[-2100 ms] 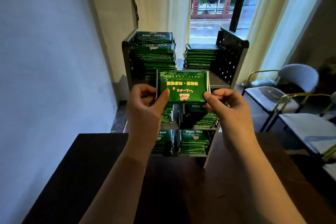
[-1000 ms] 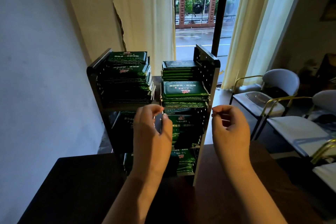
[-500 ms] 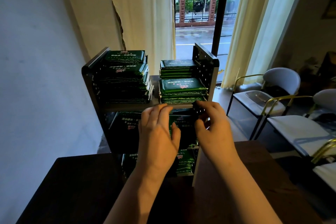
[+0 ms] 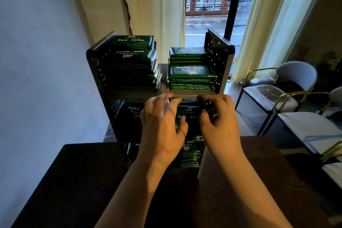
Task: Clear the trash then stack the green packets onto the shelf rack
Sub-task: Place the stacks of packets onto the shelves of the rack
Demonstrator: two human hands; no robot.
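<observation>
A black shelf rack (image 4: 94, 55) stands at the far edge of a dark table (image 4: 74, 181). Green packets fill it: a tall stack on the top left (image 4: 133, 55), a lower stack on the top right (image 4: 190, 72), more on the middle shelf (image 4: 133, 111) and the bottom shelf (image 4: 190, 152). My left hand (image 4: 161, 126) and my right hand (image 4: 220, 122) are side by side at the right half of the middle shelf. Their fingertips reach to the shelf board's front edge and touch the green packets there (image 4: 188, 114). Neither hand grips a packet. The hands hide most of that stack.
A white wall runs close along the left. Behind the rack are cream curtains (image 4: 157, 5) and a window onto a street. Two grey chairs with gold frames (image 4: 296, 79) (image 4: 311, 126) stand on the right, beside the table.
The packet I held in both hands now lies on the top right stack. Both hands dropped to the middle shelf and now touch the packets there.
</observation>
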